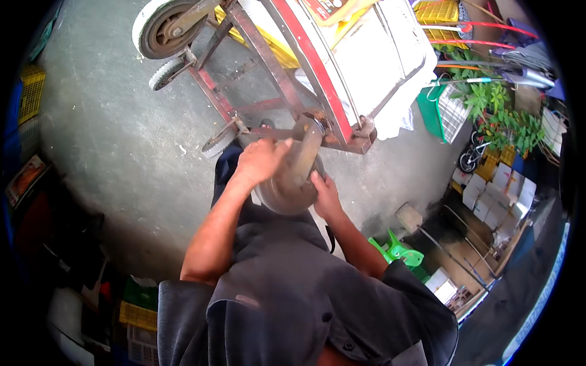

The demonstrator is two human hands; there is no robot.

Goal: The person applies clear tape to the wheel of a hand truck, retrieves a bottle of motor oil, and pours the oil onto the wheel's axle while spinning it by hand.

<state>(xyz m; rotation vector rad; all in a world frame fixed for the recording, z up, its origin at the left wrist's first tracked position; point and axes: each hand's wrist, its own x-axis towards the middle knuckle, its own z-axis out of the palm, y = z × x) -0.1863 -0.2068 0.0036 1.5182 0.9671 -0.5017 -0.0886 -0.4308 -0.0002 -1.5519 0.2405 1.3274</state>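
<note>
A caster wheel (282, 194) in a worn metal fork stands out from the near corner of a red metal cart (329, 73), which is tipped up. The wheel looks blurred. My left hand (262, 161) is closed over the wheel's upper left side, its fingertips partly hidden. Round the right rim curls my right hand (326, 194), thumb on the near face and fingers mostly out of sight. Three other wheels show on the cart's frame: a large one with a pale tyre (165, 29) and two smaller grey ones (166, 73) (220, 141).
Grey concrete floor (110, 104) spreads to the left. On the right are a green and white basket (448, 113), leafy plants (494, 100), white boxes (494, 195), a long-handled tool (448, 250) and a bright green plastic object (400, 250). Crates (30, 91) stand at the left edge.
</note>
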